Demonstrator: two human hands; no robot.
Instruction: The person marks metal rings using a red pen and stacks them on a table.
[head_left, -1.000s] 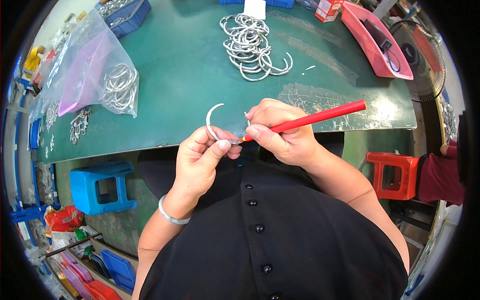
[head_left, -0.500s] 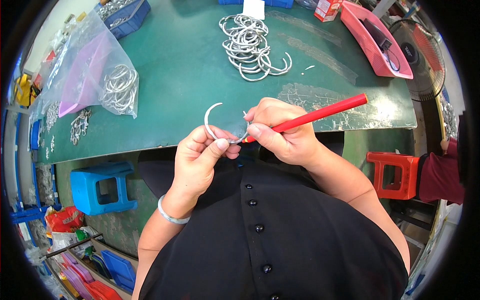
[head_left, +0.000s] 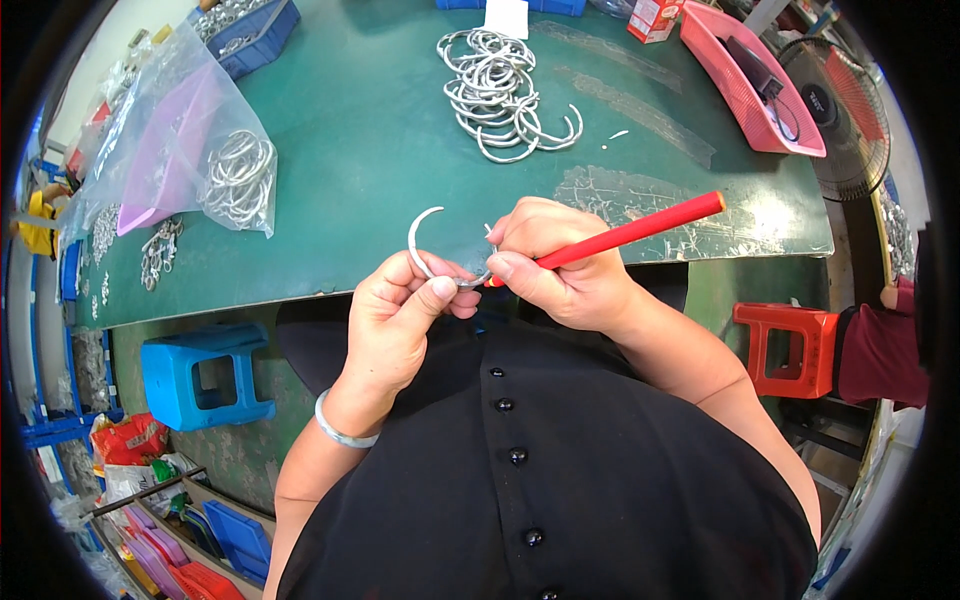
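The left hand pinches an open silver bangle low on its curve, probably to keep it steady. The right hand grips a red pen-shaped tool like a pencil, its tip by the bangle, likely so it is easy to guide. I can't tell if the right fingers touch the bangle too. The bangle is up in the air at the table's near edge. Farther off sits a pile of silver bangles, perhaps for easy reach. A clear plastic bag with silver rings is left, a pink basket far right.
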